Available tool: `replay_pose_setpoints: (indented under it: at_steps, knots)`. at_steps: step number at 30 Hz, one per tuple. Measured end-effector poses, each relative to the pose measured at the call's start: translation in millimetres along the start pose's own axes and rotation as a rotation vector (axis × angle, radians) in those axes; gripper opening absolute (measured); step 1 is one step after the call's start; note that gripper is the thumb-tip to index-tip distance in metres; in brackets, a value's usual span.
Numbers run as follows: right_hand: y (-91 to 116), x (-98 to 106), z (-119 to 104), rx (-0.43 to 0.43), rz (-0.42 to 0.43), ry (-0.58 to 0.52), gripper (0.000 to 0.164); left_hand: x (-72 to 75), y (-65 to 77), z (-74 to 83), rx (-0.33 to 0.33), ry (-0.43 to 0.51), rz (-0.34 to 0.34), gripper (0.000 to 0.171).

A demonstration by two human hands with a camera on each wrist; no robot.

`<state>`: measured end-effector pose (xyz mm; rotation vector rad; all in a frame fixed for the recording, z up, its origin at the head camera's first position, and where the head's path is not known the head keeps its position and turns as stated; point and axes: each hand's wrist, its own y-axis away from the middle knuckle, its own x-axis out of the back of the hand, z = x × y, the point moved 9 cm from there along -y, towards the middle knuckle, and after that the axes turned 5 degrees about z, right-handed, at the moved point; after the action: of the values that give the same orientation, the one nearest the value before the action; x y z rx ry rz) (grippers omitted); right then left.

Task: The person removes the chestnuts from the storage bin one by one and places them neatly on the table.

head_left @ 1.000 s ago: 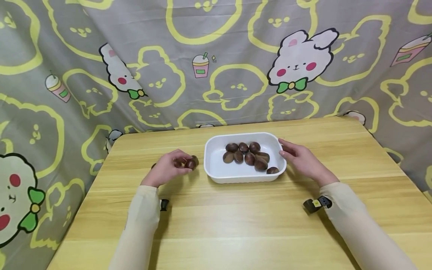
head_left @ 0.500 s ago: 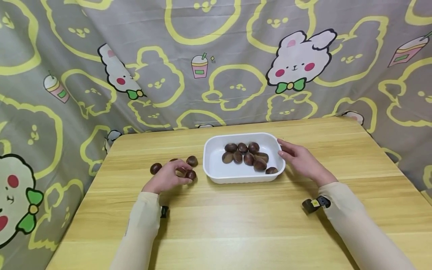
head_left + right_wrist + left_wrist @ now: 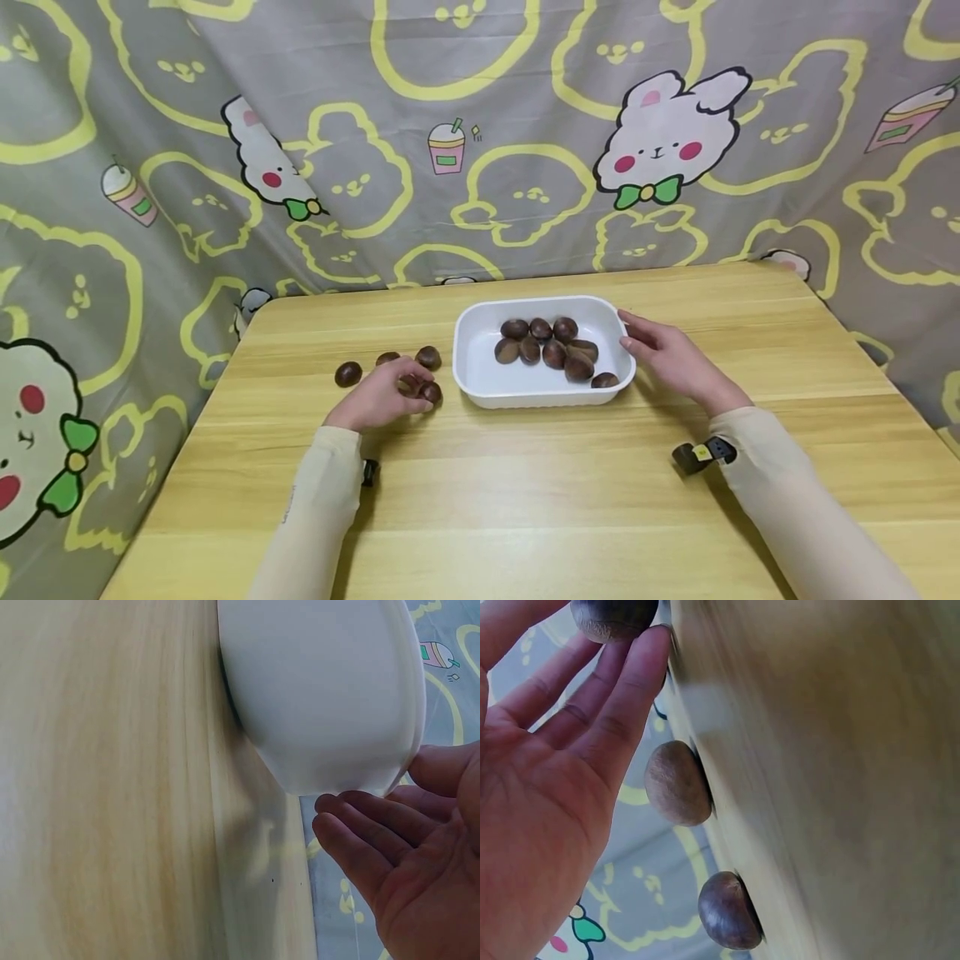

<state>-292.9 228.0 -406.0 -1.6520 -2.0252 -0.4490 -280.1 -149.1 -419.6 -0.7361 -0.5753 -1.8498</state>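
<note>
My left hand (image 3: 387,393) pinches a shiny brown chestnut (image 3: 430,394) at or just above the tabletop, left of a white plastic tray (image 3: 480,398). In the left wrist view this chestnut (image 3: 615,616) sits between the thumb and fingertips, cut off by the top edge. Behind the hand lie three more chestnuts: one at the far left (image 3: 348,374), one partly hidden by the knuckles (image 3: 387,358) and one near the tray (image 3: 428,358). My right hand (image 3: 678,362) rests at the tray's right end, thumb against the rim and fingers (image 3: 364,847) loosely extended by the outer wall.
Several chestnuts (image 3: 554,354) lie inside the tray, mostly grouped in the middle, with a single chestnut (image 3: 604,381) in the near right corner. The wooden table (image 3: 510,500) ends at a grey patterned curtain (image 3: 525,192) behind and at the sides.
My left hand has come down and nearer the front with its chestnut, then shifted slightly right. The chestnuts behind it show more fully. My right hand and the tray stay in place.
</note>
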Motion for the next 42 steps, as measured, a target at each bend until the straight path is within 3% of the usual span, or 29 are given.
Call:
replay_pose_setpoints:
  at_steps: [15,22,25,34,42]
  knots:
    - [3,-1,1,0.000,0.007,-0.006,0.055,0.7,4.3,4.5,-0.027,-0.019,-0.011,0.038]
    - [3,1,2,-0.004,0.008,-0.002,0.056,11.5,3.4,-0.3,0.035,0.005,0.050,0.036]
    - [3,1,1,-0.002,0.008,0.003,0.056,17.5,1.2,4.4,0.032,0.036,0.081,0.035]
    - [0,2,1,0.017,0.029,0.019,0.055,26.0,-18.8,46.4,-0.078,0.122,0.142,0.025]
    - [-1,2,5,0.003,0.035,0.002,0.055,-2.0,-50.2,101.6,-0.243,0.183,0.098,0.024]
